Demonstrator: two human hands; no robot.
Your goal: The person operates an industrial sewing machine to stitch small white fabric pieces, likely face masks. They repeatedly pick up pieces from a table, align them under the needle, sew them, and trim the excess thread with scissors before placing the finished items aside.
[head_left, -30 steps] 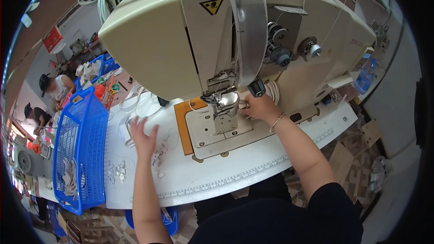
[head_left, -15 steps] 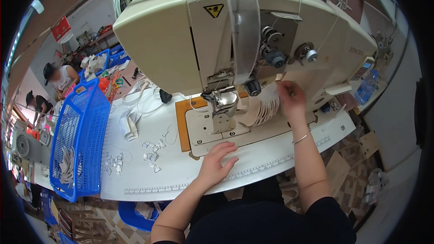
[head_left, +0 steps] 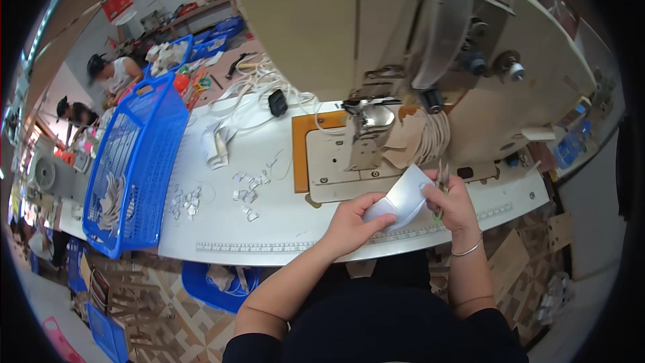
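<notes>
A folded white sheet (head_left: 406,193), smooth and slightly shiny, is held above the front of the table. My left hand (head_left: 358,223) grips its left end, thumb on top. At its right end is my right hand (head_left: 451,203), closed round small scissors (head_left: 443,176) with blades pointing up and a bit of green at the handle. The right fingers also touch the sheet. Just behind stands a cream sewing machine (head_left: 302,33), with a fanned row of beige pieces (head_left: 433,136) beside its needle area.
A tall blue basket (head_left: 144,161) holding beige pieces stands at the left. Small silvery-white clippings (head_left: 248,195), a crumpled white strip (head_left: 215,146) and white cords lie on the table. A ruler tape (head_left: 269,247) runs along the front edge. Two people sit far left.
My right hand has come from beside the machine down to the front and now holds scissors. My left hand has risen from the table and grips the white sheet. The view has shifted.
</notes>
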